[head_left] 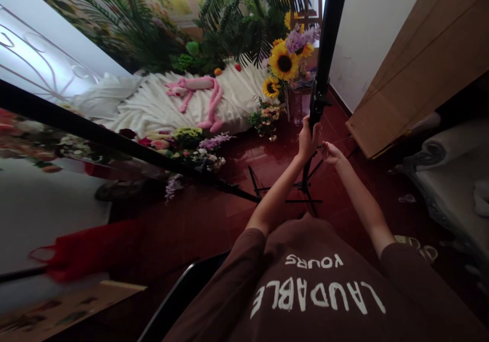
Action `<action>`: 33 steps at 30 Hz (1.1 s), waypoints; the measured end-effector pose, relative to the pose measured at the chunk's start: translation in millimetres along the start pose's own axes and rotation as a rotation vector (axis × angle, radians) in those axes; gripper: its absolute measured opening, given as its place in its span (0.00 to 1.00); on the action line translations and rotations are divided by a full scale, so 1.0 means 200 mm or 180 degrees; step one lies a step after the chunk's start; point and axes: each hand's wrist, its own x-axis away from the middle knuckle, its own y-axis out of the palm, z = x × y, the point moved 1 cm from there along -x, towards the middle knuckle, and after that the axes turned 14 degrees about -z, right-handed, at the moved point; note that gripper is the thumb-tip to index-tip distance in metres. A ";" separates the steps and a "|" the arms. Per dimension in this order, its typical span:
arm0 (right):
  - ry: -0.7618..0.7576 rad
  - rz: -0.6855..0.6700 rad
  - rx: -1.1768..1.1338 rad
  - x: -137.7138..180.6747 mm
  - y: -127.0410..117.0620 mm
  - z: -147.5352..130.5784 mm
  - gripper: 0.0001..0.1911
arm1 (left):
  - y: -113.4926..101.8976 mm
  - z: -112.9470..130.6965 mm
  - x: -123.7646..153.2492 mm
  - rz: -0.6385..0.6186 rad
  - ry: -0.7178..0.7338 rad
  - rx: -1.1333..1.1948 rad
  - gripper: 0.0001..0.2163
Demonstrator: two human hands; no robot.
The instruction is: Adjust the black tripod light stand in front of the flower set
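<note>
A black stand with an upright pole (324, 41) rises in front of me, its legs (304, 186) spread on the red floor. My left hand (307, 139) is wrapped round the pole, just below a dark clamp collar (320, 100). Lower and to the right, my right hand (330, 153) is closed, its fingertips pinched at a small dark knob (320, 147) on the side of the pole. The fingers partly hide the knob.
A second black pole (114, 143) slants across the left. Behind lies a white draped cloth (141, 100) with a pink plush toy (210, 95), flowers and sunflowers (283, 61). Brown cardboard (412, 67) leans at right, near a carved sofa (451, 179). A red bag (87, 253) is lower left.
</note>
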 end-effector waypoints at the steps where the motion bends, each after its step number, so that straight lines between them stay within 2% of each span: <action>1: -0.0047 0.0052 -0.0136 0.01 0.01 0.01 0.18 | 0.00 0.00 0.02 -0.0079 -0.0069 0.0040 0.20; 4: -0.0313 0.0232 -0.0322 0.01 0.02 0.06 0.17 | -0.01 0.00 0.11 -0.0256 -0.0362 0.0049 0.21; 7: -0.0613 0.0534 -0.0222 0.00 0.00 0.13 0.15 | -0.04 -0.02 0.26 -0.0212 -0.0569 -0.0224 0.23; 10: -0.0712 0.0702 -0.0002 -0.02 -0.05 0.22 0.12 | -0.10 -0.08 0.47 -0.0290 -0.0745 -0.0427 0.23; 13: -0.0604 0.0794 0.0142 -0.03 -0.10 0.33 0.10 | -0.21 -0.19 0.73 -0.0197 -0.1200 -0.0453 0.23; 16: -0.0340 0.0898 0.0190 -0.04 -0.14 0.47 0.10 | -0.36 -0.31 1.02 0.0444 -0.1988 -0.0387 0.22; 19: -0.0070 0.0843 0.0265 -0.04 -0.16 0.63 0.09 | -0.54 -0.40 1.27 0.1495 -0.2994 -0.0301 0.20; 21: 0.0113 0.0788 0.0325 -0.03 -0.16 0.75 0.09 | -0.67 -0.41 1.38 0.2212 -0.3377 -0.0377 0.22; 23: 0.0286 0.0738 0.0397 -0.02 -0.15 0.85 0.08 | -0.81 -0.39 1.43 0.2787 -0.3349 -0.0680 0.26; 25: 0.0439 0.0681 0.0480 -0.02 -0.14 0.94 0.07 | -0.94 -0.37 1.44 0.2977 -0.2905 -0.0994 0.29; 28: 0.0628 0.0576 0.0601 -0.02 -0.13 1.03 0.06 | -1.12 -0.33 1.38 0.2493 -0.2158 -0.1059 0.26; 30: 0.0712 0.0513 0.0665 -0.02 -0.11 1.07 0.06 | -1.21 -0.33 1.33 0.2127 -0.2061 -0.1026 0.25; 33: 0.0846 0.0423 0.0736 -0.03 -0.07 1.11 0.10 | -1.28 -0.34 1.29 0.1797 -0.2141 -0.1100 0.24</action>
